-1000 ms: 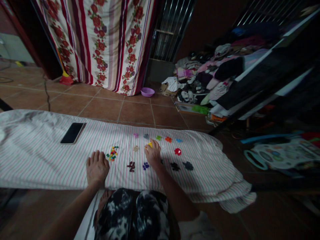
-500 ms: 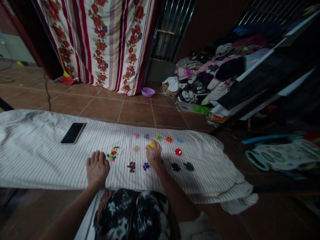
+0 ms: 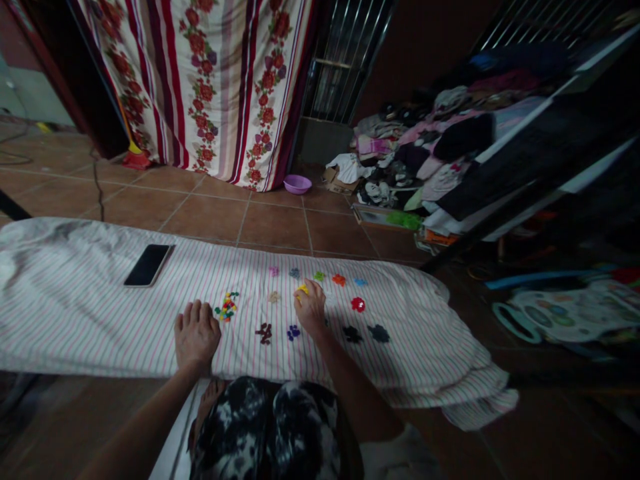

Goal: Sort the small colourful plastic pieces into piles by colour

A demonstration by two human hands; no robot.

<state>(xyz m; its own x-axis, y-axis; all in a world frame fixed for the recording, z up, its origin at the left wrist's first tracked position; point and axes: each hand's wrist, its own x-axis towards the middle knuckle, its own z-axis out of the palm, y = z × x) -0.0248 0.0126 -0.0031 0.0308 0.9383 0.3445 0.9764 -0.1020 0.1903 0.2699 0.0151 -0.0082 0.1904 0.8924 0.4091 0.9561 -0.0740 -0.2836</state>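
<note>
My left hand (image 3: pixel 197 337) lies flat, palm down, on the striped cloth (image 3: pixel 125 333), its fingers stretched out and holding nothing. Just right of its fingertips is a small heap of mixed-colour pieces (image 3: pixel 227 307) in green, yellow, orange and red. My right hand (image 3: pixel 311 308) bends its fingers together down at a group of small yellow pieces (image 3: pixel 302 290); whatever sits between the fingertips is hidden. Around it lie beige pieces (image 3: pixel 273 297), purple pieces (image 3: pixel 293 332), brown pieces (image 3: pixel 264 333), red pieces (image 3: pixel 358 305) and black pieces (image 3: pixel 353 334), each colour grouped apart.
Along the far row are pink (image 3: pixel 274 271), grey (image 3: pixel 295 273), light green (image 3: pixel 319 276), orange (image 3: pixel 339 280) and blue pieces (image 3: pixel 360 282). A phone (image 3: pixel 149 265) rests on the cloth at left. Beyond are a purple basin (image 3: pixel 297 185) and piled clothes (image 3: pixel 410 147).
My right hand stays at the yellow pieces, its fingers shifted slightly so that more yellow shows. My left hand has not moved on the cloth. The view has shifted very slightly.
</note>
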